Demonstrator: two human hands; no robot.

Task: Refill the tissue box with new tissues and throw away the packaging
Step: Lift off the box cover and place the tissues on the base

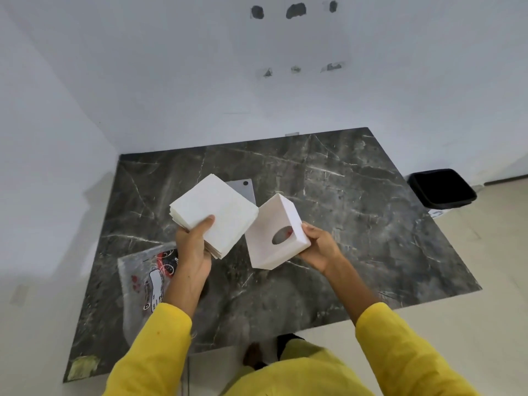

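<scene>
My left hand (192,247) grips a thick square stack of white tissues (220,212) above the dark marble table (357,212), thumb on top. My right hand (318,247) holds the white tissue box (267,250) tilted beside the stack, its oval opening turned toward me. The stack's right corner nearly touches the box. The clear printed plastic packaging (144,278) lies flat on the table at the left, partly under my left forearm.
A flat grey panel with a dark hole (243,187) lies on the table behind the tissues. A black bin (441,188) stands on the floor past the table's right edge. White walls close off the far and left sides.
</scene>
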